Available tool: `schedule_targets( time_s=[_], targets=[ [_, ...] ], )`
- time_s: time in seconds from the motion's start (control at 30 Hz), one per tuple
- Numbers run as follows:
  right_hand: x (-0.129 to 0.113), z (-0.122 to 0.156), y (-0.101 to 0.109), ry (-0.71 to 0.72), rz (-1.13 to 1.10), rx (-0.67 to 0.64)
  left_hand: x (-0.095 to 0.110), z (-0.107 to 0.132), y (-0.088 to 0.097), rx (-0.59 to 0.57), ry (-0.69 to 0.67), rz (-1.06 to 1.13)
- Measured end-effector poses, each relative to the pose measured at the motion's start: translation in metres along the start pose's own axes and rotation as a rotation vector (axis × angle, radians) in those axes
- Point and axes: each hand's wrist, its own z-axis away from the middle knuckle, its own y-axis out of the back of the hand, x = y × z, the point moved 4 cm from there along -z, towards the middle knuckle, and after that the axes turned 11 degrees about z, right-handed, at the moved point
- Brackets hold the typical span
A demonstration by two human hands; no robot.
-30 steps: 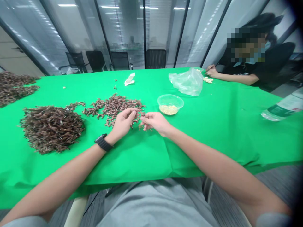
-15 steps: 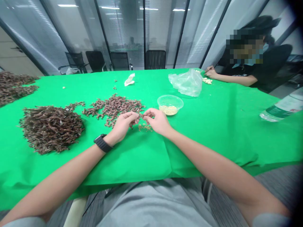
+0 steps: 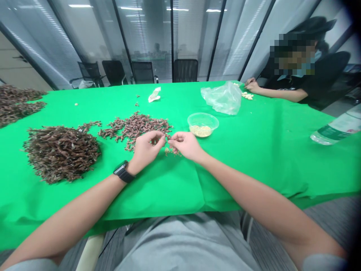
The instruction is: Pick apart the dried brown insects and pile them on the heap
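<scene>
Left hand [image 3: 146, 148] and right hand [image 3: 186, 146] pinched closed on one small brown dried sprig [image 3: 168, 140] just left of the clear plastic bowl [image 3: 203, 117], which holds a shallow layer of pale grains [image 3: 200, 131]; a large heap of brown sprigs [image 3: 60, 154] remains further left.

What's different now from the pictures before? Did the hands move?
Yes! The left hand and right hand came closer together and now pinch a small brown piece between their fingertips. More pale crumbs lie below them. The big brown pile and plastic bowl stayed put.
</scene>
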Motion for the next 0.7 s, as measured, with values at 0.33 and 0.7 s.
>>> schedule_targets(
  time_s=[0.33,0.7],
  targets=[
    [-0.0028,0.0031,-0.0035,-0.015,-0.049,-0.013,0.005,0.0,0.0031,0.022,-0.103,-0.17],
    [-0.0037,0.0052,-0.0043,-0.043,-0.104,-0.064,0.0004,-0.0046,0.0069,-0.035,-0.121,-0.151]
  ],
)
